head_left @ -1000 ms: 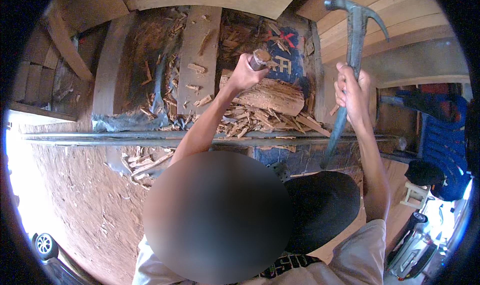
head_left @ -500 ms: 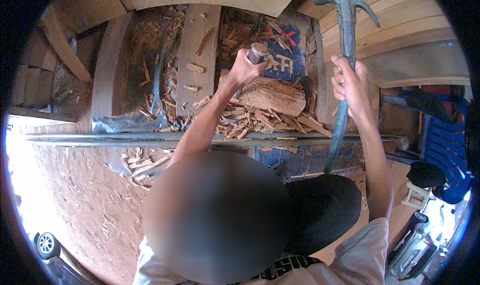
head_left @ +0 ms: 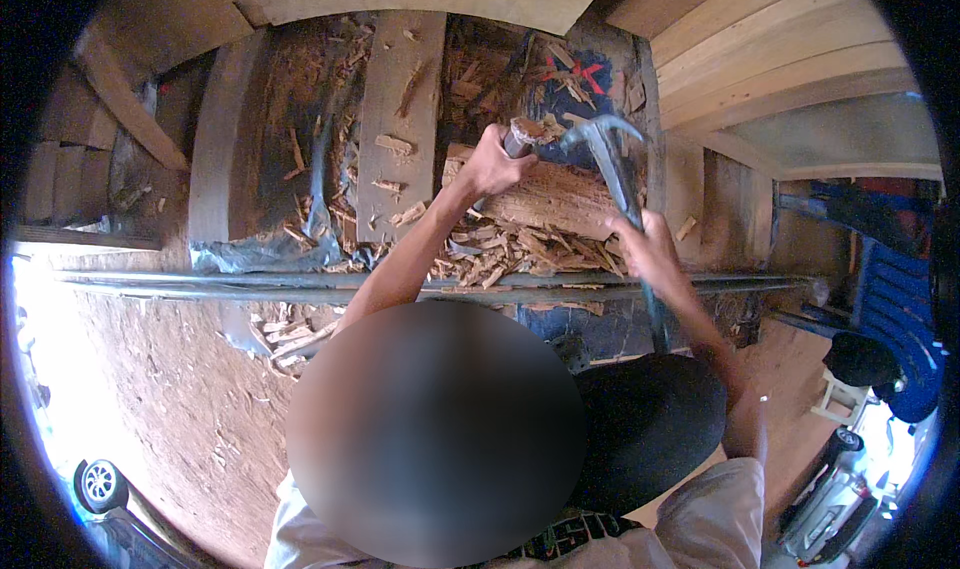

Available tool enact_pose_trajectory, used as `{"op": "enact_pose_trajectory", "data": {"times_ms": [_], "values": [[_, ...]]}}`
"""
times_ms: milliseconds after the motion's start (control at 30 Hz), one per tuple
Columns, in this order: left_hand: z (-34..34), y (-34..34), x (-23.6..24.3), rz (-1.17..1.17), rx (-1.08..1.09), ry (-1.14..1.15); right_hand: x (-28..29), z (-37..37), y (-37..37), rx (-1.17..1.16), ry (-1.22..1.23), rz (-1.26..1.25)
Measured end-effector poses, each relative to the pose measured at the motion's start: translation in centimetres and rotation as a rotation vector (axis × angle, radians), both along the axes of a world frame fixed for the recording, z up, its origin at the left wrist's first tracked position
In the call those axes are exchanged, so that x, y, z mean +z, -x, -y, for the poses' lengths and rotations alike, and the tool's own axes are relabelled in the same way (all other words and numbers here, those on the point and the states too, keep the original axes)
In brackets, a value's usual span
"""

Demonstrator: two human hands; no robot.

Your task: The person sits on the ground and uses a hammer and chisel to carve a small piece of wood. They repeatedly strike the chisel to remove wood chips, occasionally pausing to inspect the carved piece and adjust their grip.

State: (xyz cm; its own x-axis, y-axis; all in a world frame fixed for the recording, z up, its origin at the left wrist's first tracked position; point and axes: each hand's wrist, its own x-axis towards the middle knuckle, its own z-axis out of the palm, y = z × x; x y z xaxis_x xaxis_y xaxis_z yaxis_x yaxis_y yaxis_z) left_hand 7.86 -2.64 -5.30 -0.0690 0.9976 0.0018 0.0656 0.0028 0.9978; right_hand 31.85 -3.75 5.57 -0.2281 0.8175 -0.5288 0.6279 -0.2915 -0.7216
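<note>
brown floor (head_left: 180,389), blue slatted chair (head_left: 888,294), bright daylight (head_left: 50,379)

Head-worn wide fisheye, facing downward, near

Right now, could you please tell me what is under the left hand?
The wood block shows beside the left hand; whatever the hand directly covers cannot be seen.

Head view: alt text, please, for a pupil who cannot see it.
A person's right hand holds a claw hammer near the round-topped handle gripped in their left hand, beside a rough wood block and scattered splinters.
</note>
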Motion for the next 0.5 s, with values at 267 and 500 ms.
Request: {"op": "enact_pose_trajectory", "data": {"times_ms": [267, 500], "values": [[1.2, 2.9, 4.7, -0.142, -0.003, 0.061, -5.0, 5.0, -2.5, 0.147, -0.217, 0.246], [2.6, 4.4, 4.0, 0.289, 0.273, 0.145, -8.1, 7.2, -2.3, 0.036, -0.212, 0.256]]}}
